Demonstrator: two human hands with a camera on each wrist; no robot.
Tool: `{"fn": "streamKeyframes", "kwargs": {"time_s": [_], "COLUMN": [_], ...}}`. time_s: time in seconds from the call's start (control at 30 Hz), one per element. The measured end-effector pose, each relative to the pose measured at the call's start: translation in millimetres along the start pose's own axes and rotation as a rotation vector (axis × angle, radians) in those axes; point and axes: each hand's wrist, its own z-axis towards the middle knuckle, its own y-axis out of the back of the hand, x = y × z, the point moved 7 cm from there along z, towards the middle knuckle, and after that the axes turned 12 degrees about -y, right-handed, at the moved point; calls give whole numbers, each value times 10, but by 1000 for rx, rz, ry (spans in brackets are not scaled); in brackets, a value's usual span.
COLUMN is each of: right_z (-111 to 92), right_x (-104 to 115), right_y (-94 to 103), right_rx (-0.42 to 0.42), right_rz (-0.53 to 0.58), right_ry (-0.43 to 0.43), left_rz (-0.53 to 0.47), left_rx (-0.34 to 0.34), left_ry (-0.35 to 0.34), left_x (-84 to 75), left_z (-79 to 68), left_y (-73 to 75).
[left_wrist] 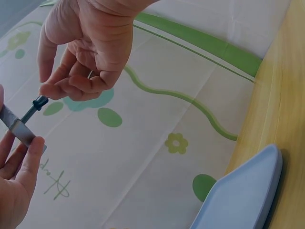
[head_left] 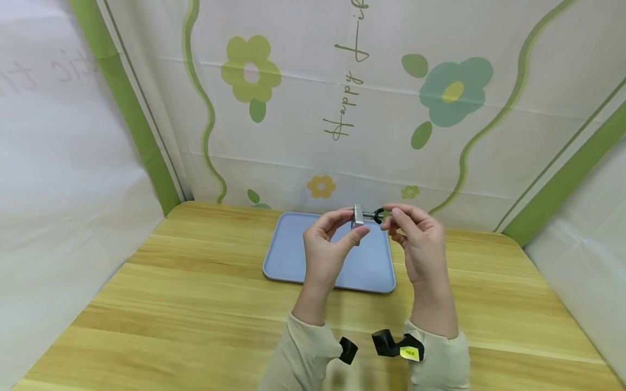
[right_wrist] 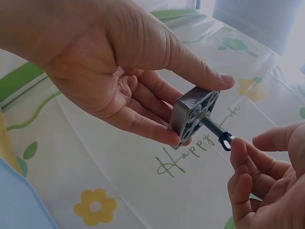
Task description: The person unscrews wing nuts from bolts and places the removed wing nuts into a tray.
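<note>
My left hand (head_left: 329, 251) holds a small square grey metal block (head_left: 358, 215) between thumb and fingers, raised in front of me. In the right wrist view the block's face shows raised ribs and rings. From its middle a threaded bolt (right_wrist: 214, 127) sticks out towards my right hand (head_left: 424, 245). A dark wing nut (head_left: 378, 215) sits on the bolt near its outer end. My right fingers are bent, with a fingertip right at the bolt's end beside the wing nut. The right thumb stands a little apart from it.
A light blue tray (head_left: 288, 255) lies on the wooden table (head_left: 205, 282) below and behind my hands. White cloth walls (head_left: 293, 141) with flower prints and green bands stand around the back and sides. Black camera mounts (head_left: 349, 350) sit on both sleeves.
</note>
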Motion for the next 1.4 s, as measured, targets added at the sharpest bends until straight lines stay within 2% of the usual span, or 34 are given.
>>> {"fn": "streamKeyframes", "kwargs": {"time_s": [0.47, 0.77, 1.17, 1.4], "right_z": [19, 25, -21, -11], "right_x": [-48, -53, -9, 6], "right_y": [-17, -18, -74, -90], "right_rx": [-8, 7, 86, 125], "right_rz": [-88, -97, -36, -55], "right_ry": [-60, -60, 23, 96], "left_rz": [-6, -10, -10, -1], "left_rx": [-3, -5, -11, -2], "left_ry": [-3, -3, -4, -8], "left_x": [-12, -8, -12, -11], "left_z": [1, 4, 3, -2], "left_y": [7, 10, 17, 19]}}
